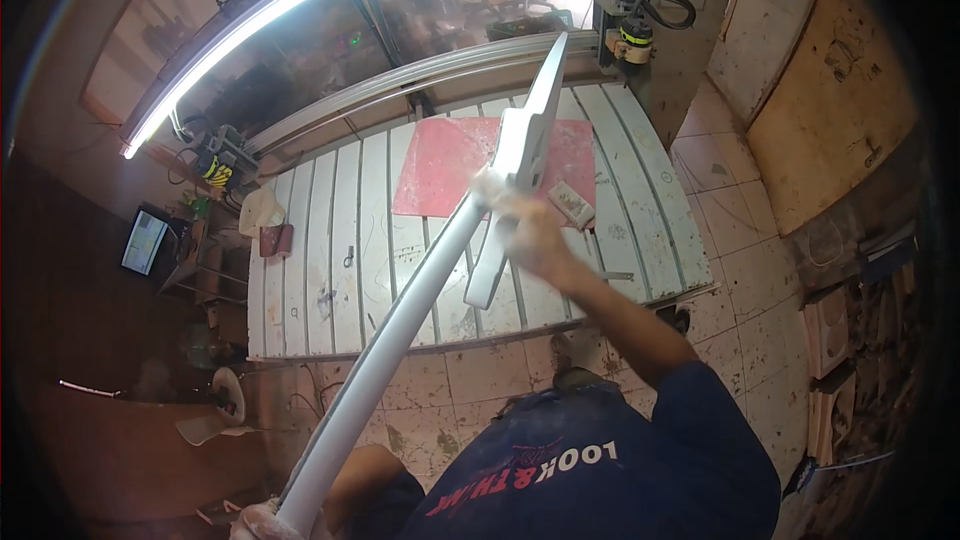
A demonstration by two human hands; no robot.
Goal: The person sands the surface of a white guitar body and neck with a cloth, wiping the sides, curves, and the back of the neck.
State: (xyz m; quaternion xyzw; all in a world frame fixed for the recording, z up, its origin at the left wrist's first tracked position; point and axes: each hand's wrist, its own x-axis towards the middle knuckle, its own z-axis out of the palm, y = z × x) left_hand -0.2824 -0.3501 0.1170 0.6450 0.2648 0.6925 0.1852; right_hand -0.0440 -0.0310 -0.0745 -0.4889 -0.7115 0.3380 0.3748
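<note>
A long white rigid piece [390,355] runs aslant from the lower left to a pointed tip over the far side of the table. Near its upper part it widens into a stepped shape, and a short blunt arm branches down from there. My left hand [262,523] is closed around its lower end at the picture's bottom edge. Against the piece, where the branch begins, lies my right hand [535,235]. Motion smears its fingers, so whether they grip something is unclear. Beyond that hand, a small pale block or packet [571,204] rests on a red sheet [440,165].
The slatted white table [335,240] has a metal gantry rail [420,78] across its far side. A rolled red item [276,240] sits at its left end. Further left are a monitor [146,240] and a fan [229,392]. Cut boards [830,335] stand at right.
</note>
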